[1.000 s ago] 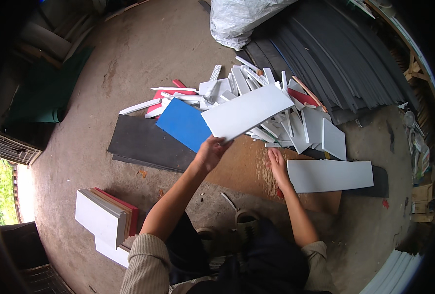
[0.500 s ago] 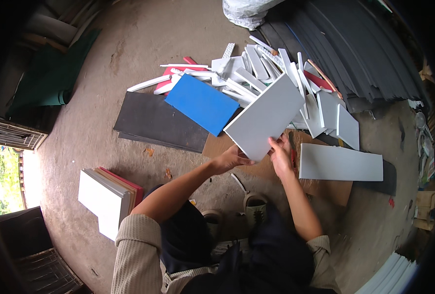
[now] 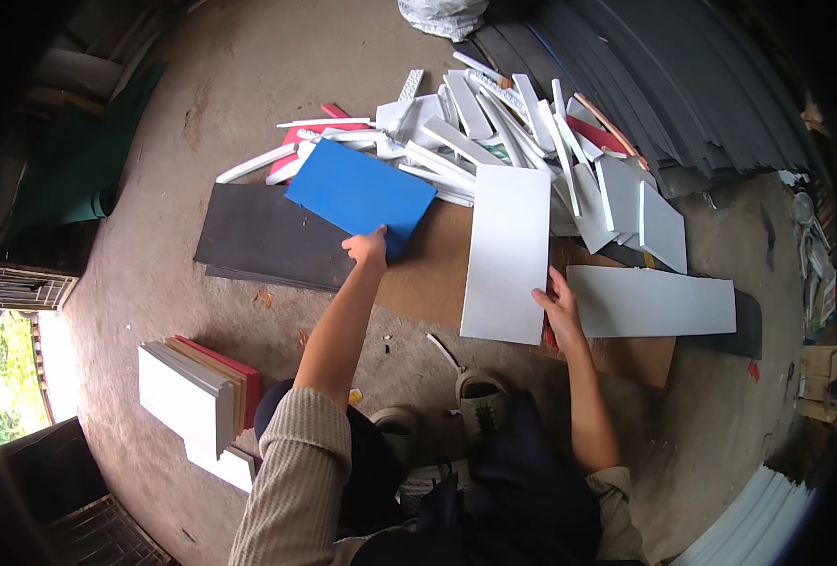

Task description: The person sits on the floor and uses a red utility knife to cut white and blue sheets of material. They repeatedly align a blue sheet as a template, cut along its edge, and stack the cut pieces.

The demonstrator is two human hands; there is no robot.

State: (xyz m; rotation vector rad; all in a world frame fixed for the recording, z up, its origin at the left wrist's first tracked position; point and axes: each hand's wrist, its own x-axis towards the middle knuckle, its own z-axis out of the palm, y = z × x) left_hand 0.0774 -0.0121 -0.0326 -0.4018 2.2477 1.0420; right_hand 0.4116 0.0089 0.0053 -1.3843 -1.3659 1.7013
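My right hand (image 3: 558, 309) grips the lower right edge of a white rectangular foam board (image 3: 508, 255), thumb and fingers closed on it. The board stands out lengthwise in front of me, over a brown sheet (image 3: 426, 274). My left hand (image 3: 366, 247) reaches to the near edge of a blue board (image 3: 357, 189), its fingers closed at that edge. The blue board lies partly over dark grey sheets (image 3: 258, 231) and against a heap of white offcuts (image 3: 456, 127). Its right end looks darker, in shade.
Beside my right hand lies another white board (image 3: 654, 302), partly over a dark sheet (image 3: 746, 325). A stack of white, tan and red boards (image 3: 187, 401) stands at the left. Long dark sheets (image 3: 663, 85) are piled far right, near a white sack (image 3: 444, 14).
My left hand has let go of the white board and moved left to the blue board's edge. The white board has turned more upright in view, held by my right hand alone.
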